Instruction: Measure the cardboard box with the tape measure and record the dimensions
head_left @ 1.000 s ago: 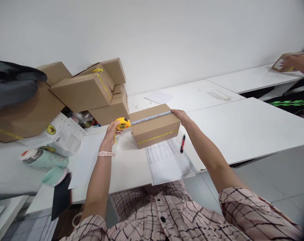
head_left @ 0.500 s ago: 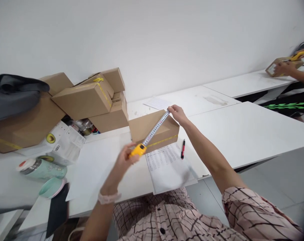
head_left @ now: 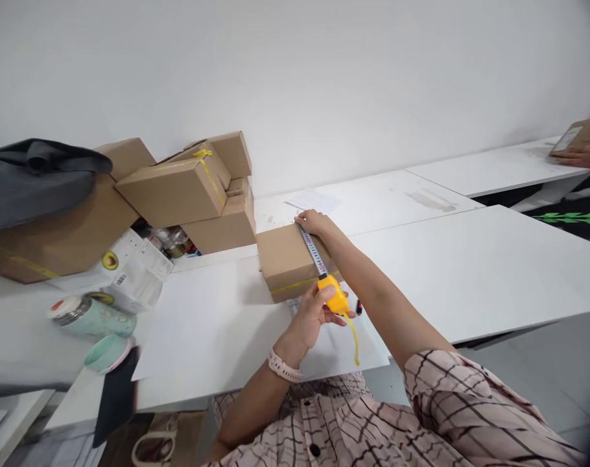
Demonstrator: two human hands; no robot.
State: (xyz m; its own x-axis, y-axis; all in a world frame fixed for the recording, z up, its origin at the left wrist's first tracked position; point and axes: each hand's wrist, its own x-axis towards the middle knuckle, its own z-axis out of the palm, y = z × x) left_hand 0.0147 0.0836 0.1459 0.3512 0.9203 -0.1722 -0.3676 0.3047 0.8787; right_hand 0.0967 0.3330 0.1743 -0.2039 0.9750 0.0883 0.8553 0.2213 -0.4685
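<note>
My left hand [head_left: 310, 316] grips the yellow case of a tape measure [head_left: 333, 293], its yellow strap dangling below. The pulled-out blade runs away from me across the top of a brown cardboard box [head_left: 281, 256]. At the box's far edge my right hand [head_left: 314, 222] pinches the blade's end. Yellow tape runs along the box's near side. Under my left hand lies a printed sheet [head_left: 336, 353], partly covered. A red and black pen [head_left: 359, 307] shows just beyond my left fingers.
Several cardboard boxes [head_left: 173, 194] are stacked at the left, beside a dark grey bag [head_left: 37, 185]. A mint flask [head_left: 95, 318] and a mint cup [head_left: 107, 353] stand nearer. At far right, another person's hand [head_left: 579, 157] touches a box [head_left: 579, 137].
The tape measure has swung from slanting up to the right to slanting up to the left. My left hand moved right, my right hand left to the box's far edge.
</note>
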